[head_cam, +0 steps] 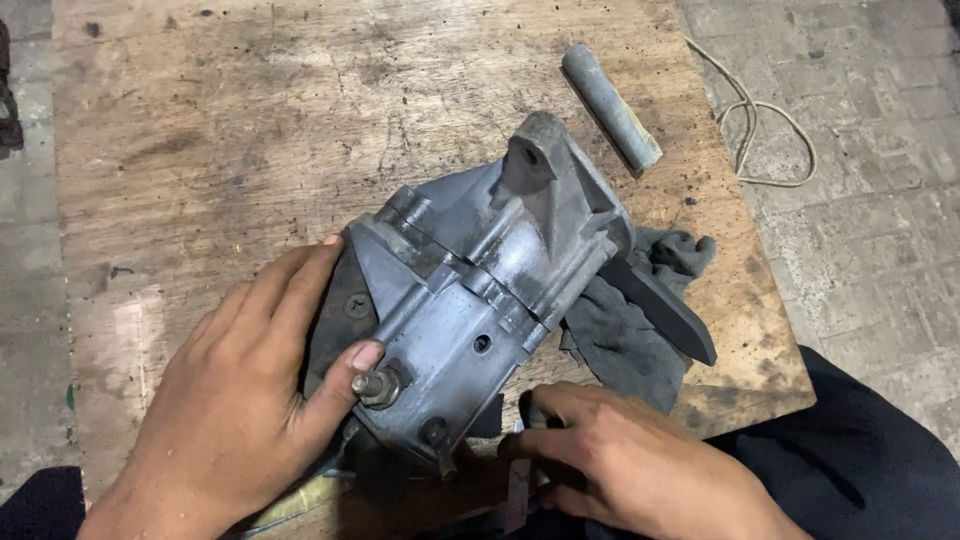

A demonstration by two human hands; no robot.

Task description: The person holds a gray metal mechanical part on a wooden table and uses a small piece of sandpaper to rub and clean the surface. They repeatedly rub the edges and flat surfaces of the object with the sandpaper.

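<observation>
The left hand (235,400) lies flat and spread against the near-left flank of the grey metal housing (480,300), its fingers (300,290) loosely extended rather than curled, bracing rather than gripping. The thumb tip rests just beside a threaded stud with a nut (377,385) that sticks out of the housing's near end. The right hand (640,465) sits at the near-right corner of the casting, fingers bent around a slim tool (522,480) whose shaft shows pale below the knuckles; how firmly it is pinched cannot be told, since the palm hides the grip.

The housing lies directly between the two hands, its long axis running from near-left to far-right, the lug with a hole pointing to the far side. The left hand is the one in contact; the right is close beside it, near a short pin at the lower edge.

Under the far-right end lies a dark grey rag (640,320), with a flat dark bar (665,310) across it. Farther off, a grey cylindrical rod (610,105) rests on the worn wooden surface (200,150). A pale cord (760,130) loops on the tiled floor (880,200) at right.
</observation>
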